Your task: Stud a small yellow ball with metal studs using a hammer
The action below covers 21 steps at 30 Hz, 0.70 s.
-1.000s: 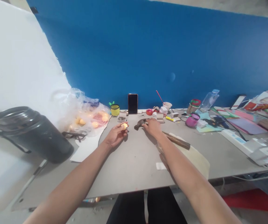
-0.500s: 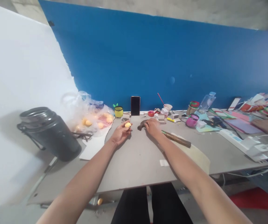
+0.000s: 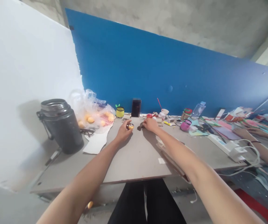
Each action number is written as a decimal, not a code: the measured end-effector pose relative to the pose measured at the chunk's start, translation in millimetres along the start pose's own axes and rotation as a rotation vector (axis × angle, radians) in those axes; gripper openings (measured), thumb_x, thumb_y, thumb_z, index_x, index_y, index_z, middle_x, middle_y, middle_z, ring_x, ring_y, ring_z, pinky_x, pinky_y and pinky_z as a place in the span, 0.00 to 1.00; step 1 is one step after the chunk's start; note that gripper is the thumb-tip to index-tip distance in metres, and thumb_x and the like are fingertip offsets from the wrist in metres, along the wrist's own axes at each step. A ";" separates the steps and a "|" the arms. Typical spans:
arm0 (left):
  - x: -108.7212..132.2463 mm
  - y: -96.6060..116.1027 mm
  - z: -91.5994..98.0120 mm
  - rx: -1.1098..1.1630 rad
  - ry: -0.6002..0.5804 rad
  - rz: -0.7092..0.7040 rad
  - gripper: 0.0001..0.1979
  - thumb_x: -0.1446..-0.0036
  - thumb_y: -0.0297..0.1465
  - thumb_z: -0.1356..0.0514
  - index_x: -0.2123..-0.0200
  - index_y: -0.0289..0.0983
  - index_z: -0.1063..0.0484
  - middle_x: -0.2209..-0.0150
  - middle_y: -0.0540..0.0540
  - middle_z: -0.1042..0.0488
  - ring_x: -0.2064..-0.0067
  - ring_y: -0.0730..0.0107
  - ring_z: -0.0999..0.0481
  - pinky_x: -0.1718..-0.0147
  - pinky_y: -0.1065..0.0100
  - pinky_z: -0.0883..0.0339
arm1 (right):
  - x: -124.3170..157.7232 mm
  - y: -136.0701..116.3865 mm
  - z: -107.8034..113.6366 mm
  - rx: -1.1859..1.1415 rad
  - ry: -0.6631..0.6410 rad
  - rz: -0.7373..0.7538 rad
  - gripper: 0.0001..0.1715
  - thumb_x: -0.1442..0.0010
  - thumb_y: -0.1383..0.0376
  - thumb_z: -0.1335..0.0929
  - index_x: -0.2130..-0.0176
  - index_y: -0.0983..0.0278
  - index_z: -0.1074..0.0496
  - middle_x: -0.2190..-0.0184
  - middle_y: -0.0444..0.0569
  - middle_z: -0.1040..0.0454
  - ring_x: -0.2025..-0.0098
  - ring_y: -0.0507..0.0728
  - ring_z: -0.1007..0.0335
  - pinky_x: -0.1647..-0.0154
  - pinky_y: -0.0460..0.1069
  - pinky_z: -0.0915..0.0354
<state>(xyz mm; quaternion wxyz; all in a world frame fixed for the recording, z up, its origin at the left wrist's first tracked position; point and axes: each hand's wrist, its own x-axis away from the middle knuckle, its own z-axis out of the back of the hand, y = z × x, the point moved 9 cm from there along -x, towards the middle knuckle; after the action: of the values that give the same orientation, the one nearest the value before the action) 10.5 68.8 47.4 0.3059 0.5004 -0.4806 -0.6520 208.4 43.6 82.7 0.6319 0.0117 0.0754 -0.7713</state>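
Observation:
My left hand (image 3: 124, 130) rests on the grey table (image 3: 134, 158) and pinches a small round yellow-orange thing (image 3: 131, 126) between its fingertips. My right hand (image 3: 150, 123) lies just to its right, closed over the neck of a hammer whose dark head (image 3: 140, 126) sticks out to the left. My forearm hides most of the hammer's handle. A dark phone (image 3: 136, 107) stands upright against the blue board right behind both hands.
A dark metal jar (image 3: 60, 124) stands at the left, next to a clear plastic bag (image 3: 94, 110) of yellow balls. A yellow cup (image 3: 120, 112), small boxes, a pink cup (image 3: 184, 125), a bottle and coloured papers line the back. Another person's arms (image 3: 257, 138) reach in at right, near a power strip (image 3: 227, 145).
The view has tilted upward and swung right, showing more wall and the other person's arms. Both my hands stay in place on the table, with the same grips.

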 end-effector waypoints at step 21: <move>-7.2 -32.1 48.8 -0.091 0.413 0.149 0.27 0.47 0.25 0.36 0.44 0.42 0.38 0.54 0.44 0.26 0.58 0.61 0.23 0.57 0.65 0.32 | -99.3 -150.8 -19.5 0.087 -0.136 0.264 0.18 0.41 0.64 0.25 0.51 0.65 0.20 0.52 0.62 0.18 0.50 0.67 0.20 0.51 0.55 0.28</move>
<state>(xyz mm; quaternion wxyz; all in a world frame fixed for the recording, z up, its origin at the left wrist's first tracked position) -30.8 102.1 21.9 0.4673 0.5722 -0.4135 -0.5322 79.6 171.4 90.0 0.7303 -0.0033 -0.0034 -0.6831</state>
